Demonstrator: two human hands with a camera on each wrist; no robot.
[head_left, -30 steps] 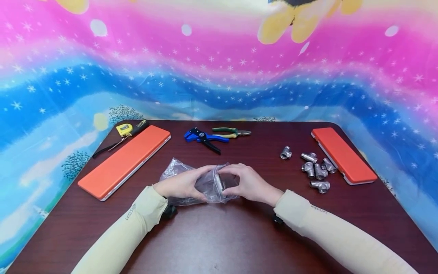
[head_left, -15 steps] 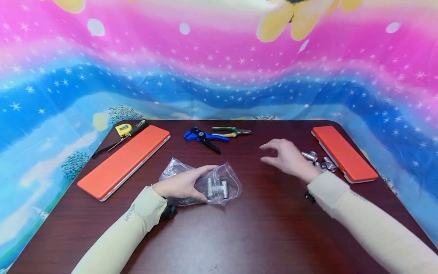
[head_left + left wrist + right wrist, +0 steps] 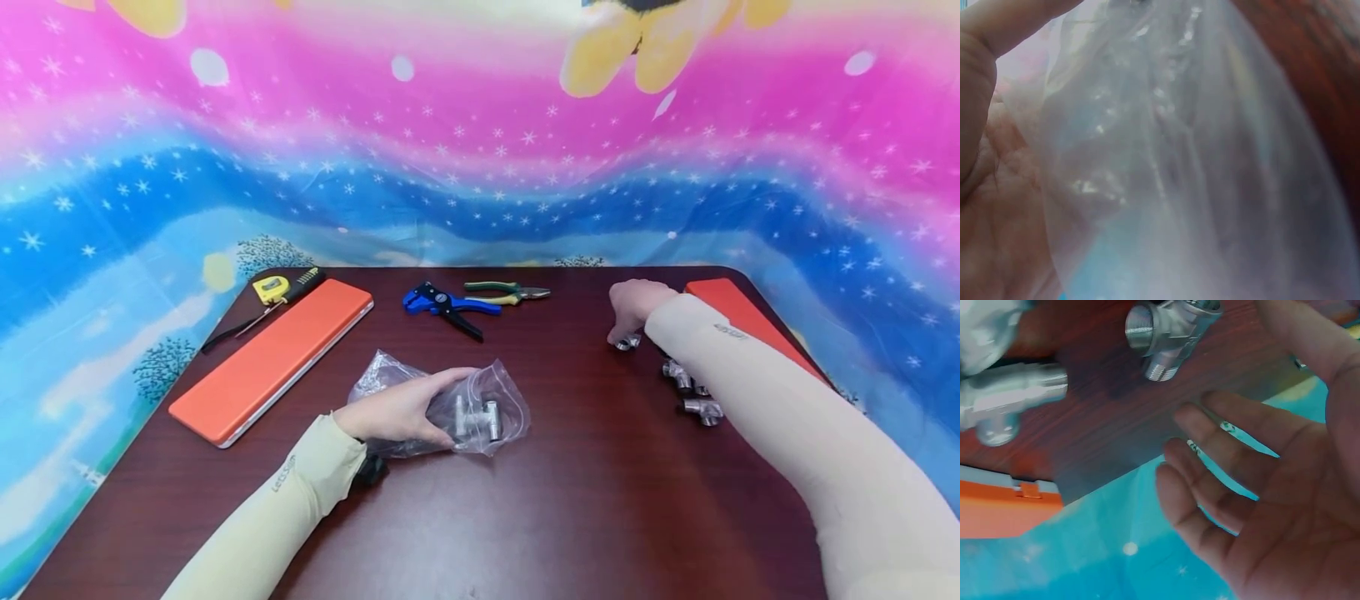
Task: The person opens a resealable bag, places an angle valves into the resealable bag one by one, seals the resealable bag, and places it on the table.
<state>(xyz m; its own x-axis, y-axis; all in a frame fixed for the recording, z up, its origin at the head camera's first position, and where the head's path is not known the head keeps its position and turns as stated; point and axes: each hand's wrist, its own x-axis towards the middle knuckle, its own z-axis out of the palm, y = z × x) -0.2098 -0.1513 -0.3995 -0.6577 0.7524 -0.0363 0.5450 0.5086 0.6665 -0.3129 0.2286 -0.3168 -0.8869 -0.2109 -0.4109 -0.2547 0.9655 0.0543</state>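
My left hand (image 3: 397,410) grips a clear plastic bag (image 3: 513,400) at the middle of the table, thumb and fingers around its side. Shiny metal pipe fittings (image 3: 492,421) show inside the bag near its right end. In the left wrist view the bag (image 3: 1172,162) fills most of the picture beside my palm (image 3: 1004,212). Over at the right, my right hand (image 3: 637,302) is above a lone metal tee fitting (image 3: 628,342). The right wrist view shows its fingers (image 3: 1235,437) loosely bent, apart from that tee fitting (image 3: 1169,334), with nothing held.
More tee fittings (image 3: 702,410) lie right of the lone one, partly hidden by my sleeve. An orange case (image 3: 723,308) lies behind that arm, another orange case (image 3: 273,358) at left. Blue wire strippers (image 3: 450,307), pliers (image 3: 506,293) and a tape measure (image 3: 272,289) sit farther back.
My right hand has left the bag's opening and moved right to the lone tee fitting. Fittings now show in the bag's uncovered end. The left hand has stayed on the bag.
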